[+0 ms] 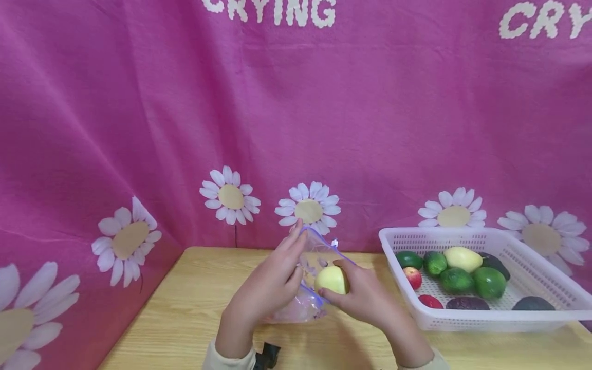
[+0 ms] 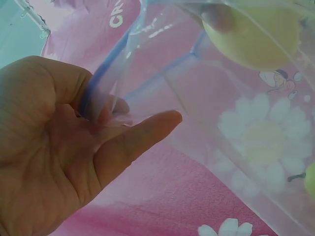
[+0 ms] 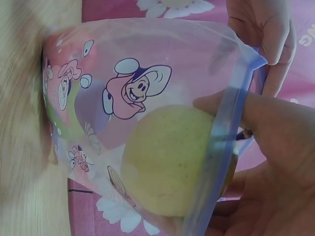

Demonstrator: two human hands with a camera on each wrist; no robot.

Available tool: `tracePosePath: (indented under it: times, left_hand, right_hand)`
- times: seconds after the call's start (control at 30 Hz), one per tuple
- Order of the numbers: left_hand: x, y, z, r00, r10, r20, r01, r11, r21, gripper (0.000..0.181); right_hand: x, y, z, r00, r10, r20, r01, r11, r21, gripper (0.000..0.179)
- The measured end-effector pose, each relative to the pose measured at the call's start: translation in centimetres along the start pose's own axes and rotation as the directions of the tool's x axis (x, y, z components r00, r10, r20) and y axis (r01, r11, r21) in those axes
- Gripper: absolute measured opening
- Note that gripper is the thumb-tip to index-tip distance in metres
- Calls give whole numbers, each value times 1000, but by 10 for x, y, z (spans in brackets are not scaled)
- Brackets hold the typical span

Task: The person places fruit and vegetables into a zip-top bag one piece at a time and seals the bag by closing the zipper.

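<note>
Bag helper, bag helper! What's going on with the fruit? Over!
Left hand holding plastic bag. Right hand gripping yellow fruit in the bag's mouth. White basket off right, not in the way.

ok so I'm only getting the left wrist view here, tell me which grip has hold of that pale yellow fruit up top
Observer: The head view shows that it's the person's right grip on the pale yellow fruit.
Operator: Got it. And what's the work surface? All I see behind the bag is pink cloth.
Observer: A light wooden table, seen below the bag in the head view.
Operator: Is there more produce around, out of my picture?
Observer: Yes, a white basket to the person's right holds several green, red and dark pieces, plus another pale yellow one.
</note>
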State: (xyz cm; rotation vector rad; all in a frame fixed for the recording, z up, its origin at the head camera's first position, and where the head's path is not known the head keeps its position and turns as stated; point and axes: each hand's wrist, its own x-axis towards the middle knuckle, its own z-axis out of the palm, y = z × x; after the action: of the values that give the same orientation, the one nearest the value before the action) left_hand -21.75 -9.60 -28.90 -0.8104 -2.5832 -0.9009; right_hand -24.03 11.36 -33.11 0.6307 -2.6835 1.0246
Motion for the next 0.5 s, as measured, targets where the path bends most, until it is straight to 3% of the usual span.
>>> tracePosePath:
  times: [0.2, 0.5]
  left_hand:
    - [1, -2, -1, 1000, 12, 3, -12, 999, -49, 60]
    - [1, -8, -4, 999, 31, -34, -33, 998, -55, 59]
  right_hand:
    - [2, 1, -1, 999, 34, -21, -34, 999, -3, 53]
    - [1, 2, -3, 999, -16, -30, 16, 1000, 15, 42]
